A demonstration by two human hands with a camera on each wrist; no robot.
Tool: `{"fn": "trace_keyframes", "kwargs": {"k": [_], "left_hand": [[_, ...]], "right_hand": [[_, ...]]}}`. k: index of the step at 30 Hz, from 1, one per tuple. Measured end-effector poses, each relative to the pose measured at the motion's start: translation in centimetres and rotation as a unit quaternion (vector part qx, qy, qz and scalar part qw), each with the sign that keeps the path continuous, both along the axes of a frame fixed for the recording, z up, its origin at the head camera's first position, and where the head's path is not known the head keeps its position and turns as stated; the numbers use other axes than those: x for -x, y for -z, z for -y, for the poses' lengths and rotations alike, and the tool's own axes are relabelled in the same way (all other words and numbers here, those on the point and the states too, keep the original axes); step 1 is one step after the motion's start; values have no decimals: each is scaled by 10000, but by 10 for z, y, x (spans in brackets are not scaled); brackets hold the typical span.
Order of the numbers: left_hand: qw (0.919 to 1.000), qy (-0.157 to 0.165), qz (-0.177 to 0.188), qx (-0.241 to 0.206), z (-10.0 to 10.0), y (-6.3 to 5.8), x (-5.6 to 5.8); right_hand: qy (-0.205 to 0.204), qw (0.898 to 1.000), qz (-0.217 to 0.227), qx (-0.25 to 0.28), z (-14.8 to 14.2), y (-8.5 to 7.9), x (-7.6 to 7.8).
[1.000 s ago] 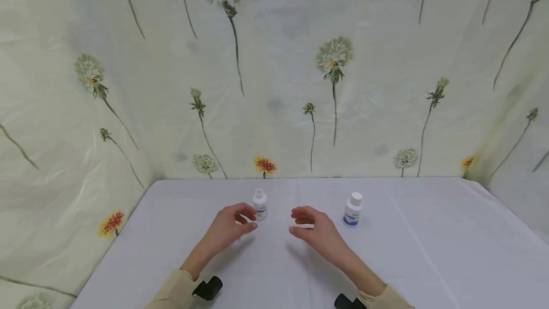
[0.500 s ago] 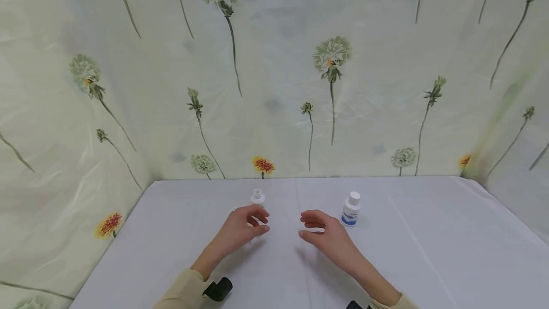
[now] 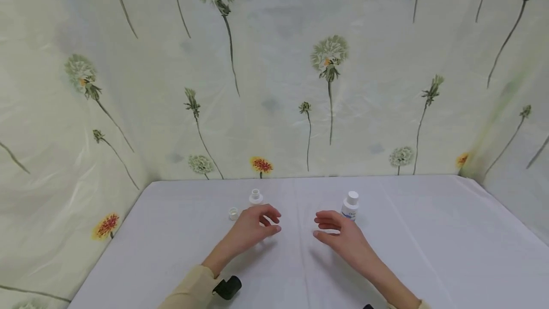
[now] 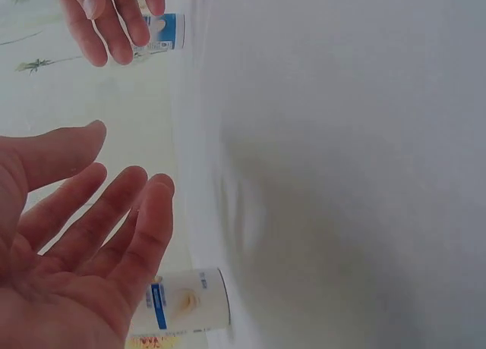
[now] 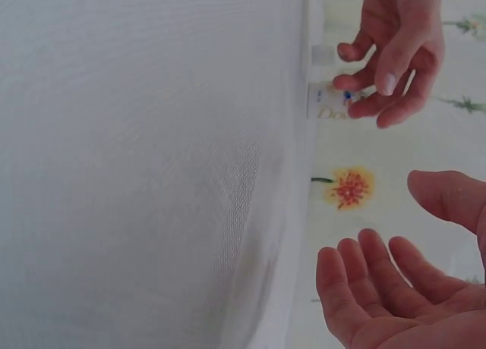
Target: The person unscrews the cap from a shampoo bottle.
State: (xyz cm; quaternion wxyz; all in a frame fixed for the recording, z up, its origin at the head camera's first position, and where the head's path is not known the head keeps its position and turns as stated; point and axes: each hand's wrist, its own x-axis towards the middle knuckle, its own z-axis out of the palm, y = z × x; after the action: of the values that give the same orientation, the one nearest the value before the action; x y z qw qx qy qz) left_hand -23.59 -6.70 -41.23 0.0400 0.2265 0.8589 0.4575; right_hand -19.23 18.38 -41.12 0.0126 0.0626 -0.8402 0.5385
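In the head view, the uncapped bottle (image 3: 256, 197) is seen upright on the worktop (image 3: 300, 275), its lower body hidden by the left hand (image 3: 250, 227). The cap (image 3: 233, 213) is seen just left of the uncapped bottle; the capped bottle (image 3: 350, 204) is set well to its right, its foot covered by the right hand (image 3: 348, 240). Nothing is held: in both hands the fingers (image 3: 269, 210) are parted from the thumb, on the near side of the uncapped bottle. For any grip on it, the body is best taken low and kept upright (with no cap on, a tilt could spill any contents).

In the left wrist view, the label (image 4: 186, 300) of the uncapped bottle, lost to the head view, is revealed beyond the left fingers.

In the right wrist view, the capped bottle is not shown, but the uncapped bottle is glimpsed behind the left fingers, and the bare gap between right thumb and fingers is made plain.
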Motion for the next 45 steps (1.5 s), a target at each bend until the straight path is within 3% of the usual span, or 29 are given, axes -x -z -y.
{"fn": "trace_keyframes", "kwargs": {"k": [20,34,45], "left_hand": [[9998,90,192,63,-28,-4,7],[9994,21,313,-136,-45,-4,7],[9990,59,425,-130,-60,1,13]], "right_hand": [[258,9994,35,-249,-30,-3,-13],[424,9978,-345,-384,-52,-2,-18],[596,9970,-154,-463,-62,-1,-20]]}}
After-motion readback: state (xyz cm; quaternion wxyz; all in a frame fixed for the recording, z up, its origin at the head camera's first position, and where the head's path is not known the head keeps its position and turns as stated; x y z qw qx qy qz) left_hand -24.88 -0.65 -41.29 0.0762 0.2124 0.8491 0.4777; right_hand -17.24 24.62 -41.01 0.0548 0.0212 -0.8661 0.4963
